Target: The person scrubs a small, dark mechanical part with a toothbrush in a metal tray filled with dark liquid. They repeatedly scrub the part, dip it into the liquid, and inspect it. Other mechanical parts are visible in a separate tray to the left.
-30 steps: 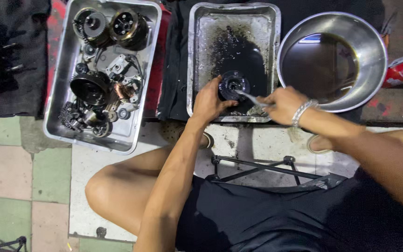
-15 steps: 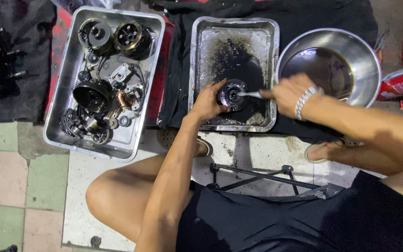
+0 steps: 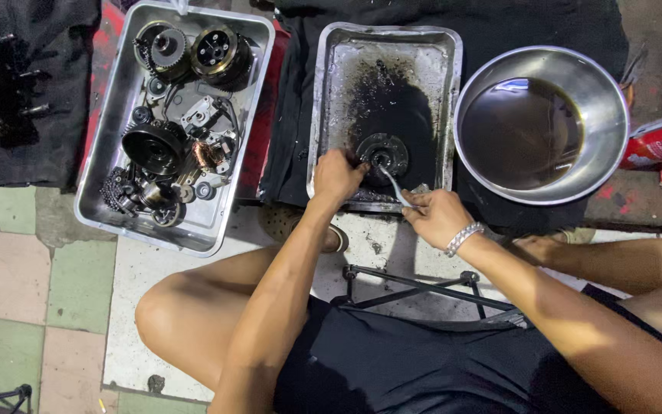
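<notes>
The left hand (image 3: 336, 175) steadies the round, black, oil-coated metal engine part (image 3: 381, 151), fingers closed against its near-left rim. The part lies flat in the near half of the oily rectangular steel tray (image 3: 331, 92). The right hand (image 3: 436, 217) is clamped on a thin metal tool (image 3: 389, 182) whose tip meets the part's centre. For good work, hold the part firm and work the tip gently; oil invites slipping. Beside the tray stands a round steel bowl of dark oil (image 3: 545, 69).

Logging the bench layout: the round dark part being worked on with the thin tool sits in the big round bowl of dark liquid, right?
Not quite. The head view shows the round dark part sitting in the oily rectangular tray, not the bowl of dark liquid beside it.
</notes>
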